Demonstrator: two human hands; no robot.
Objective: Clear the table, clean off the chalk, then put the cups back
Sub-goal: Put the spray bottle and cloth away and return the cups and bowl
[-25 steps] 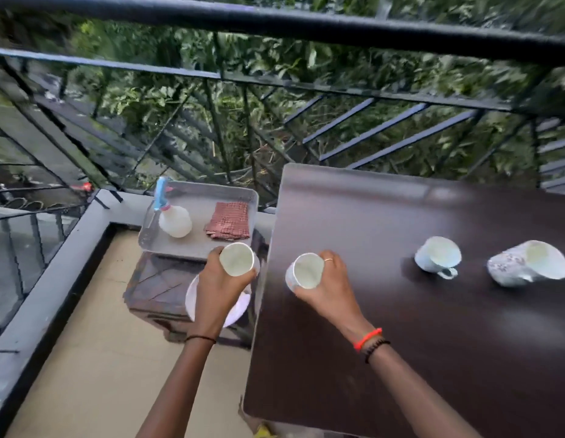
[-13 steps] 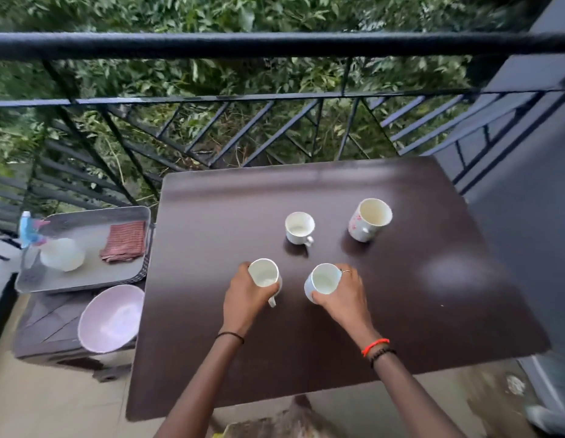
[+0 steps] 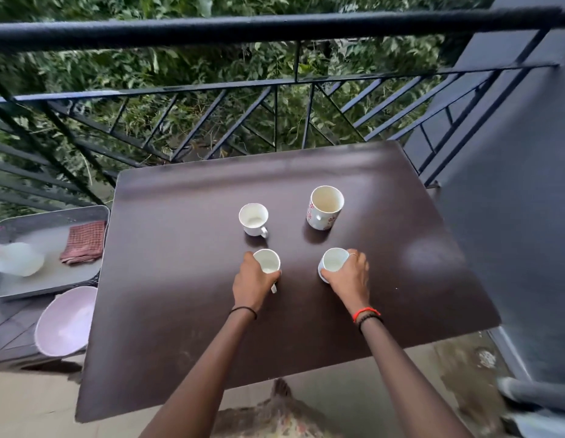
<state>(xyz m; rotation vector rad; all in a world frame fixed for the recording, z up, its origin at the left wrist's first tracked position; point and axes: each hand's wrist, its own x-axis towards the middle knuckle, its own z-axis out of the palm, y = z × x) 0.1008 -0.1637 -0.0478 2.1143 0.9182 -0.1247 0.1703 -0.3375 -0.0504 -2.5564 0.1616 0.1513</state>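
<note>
Left hand (image 3: 254, 284) and right hand (image 3: 350, 279) each curl round a cup on the dark desk (image 3: 180, 248): a white cup (image 3: 267, 262) and a second white cup (image 3: 332, 260). Just beyond them stand a patterned mug (image 3: 320, 218) and a small handled cup (image 3: 253, 218). Light, glazed, brittle, likely slick: grip the body or handle.

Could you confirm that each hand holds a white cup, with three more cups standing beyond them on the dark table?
No: the head view shows two beyond them on the dark table, a small white cup and a taller patterned mug. The left hand holds the near-left cup, the right hand the near-right cup.
</note>
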